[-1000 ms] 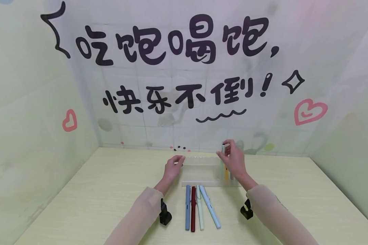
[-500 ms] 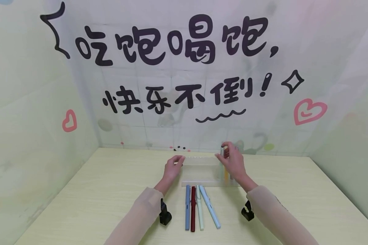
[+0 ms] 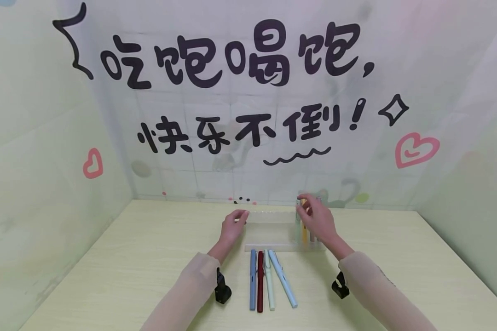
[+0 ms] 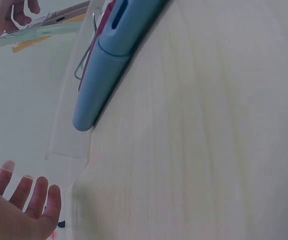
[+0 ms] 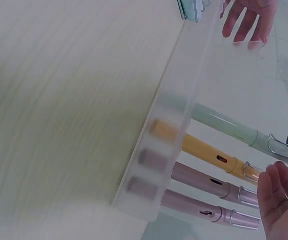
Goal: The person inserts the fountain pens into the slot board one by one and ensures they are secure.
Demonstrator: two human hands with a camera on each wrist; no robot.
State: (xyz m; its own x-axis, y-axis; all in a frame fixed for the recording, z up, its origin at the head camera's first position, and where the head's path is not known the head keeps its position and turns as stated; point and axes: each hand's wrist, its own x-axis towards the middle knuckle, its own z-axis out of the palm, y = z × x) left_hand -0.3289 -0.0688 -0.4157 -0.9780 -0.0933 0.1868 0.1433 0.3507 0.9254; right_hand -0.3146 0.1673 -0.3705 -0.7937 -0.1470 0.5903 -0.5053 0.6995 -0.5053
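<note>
A translucent pen rack (image 3: 269,247) stands at the back of the table. My right hand (image 3: 318,219) is at its right part, with thumb and index finger pinching the cap end of an upright light green pen (image 5: 226,122). Beside that pen in the rack stand a yellow pen (image 5: 206,150) and two mauve pens (image 5: 198,177). My left hand (image 3: 233,225) rests at the rack's left end, fingers fairly straight and slightly spread, as the left wrist view (image 4: 29,210) shows.
In front of the rack lie a blue pen (image 3: 252,280), a dark red pen (image 3: 260,282), a pale green pen (image 3: 269,280) and a light blue pen (image 3: 283,279). A printed wall hanging (image 3: 215,184) rises close behind the rack.
The light green pen has sunk slightly and shifted a little left into line with the rack. My right thumb and forearm have moved right; the left hand stays put.
</note>
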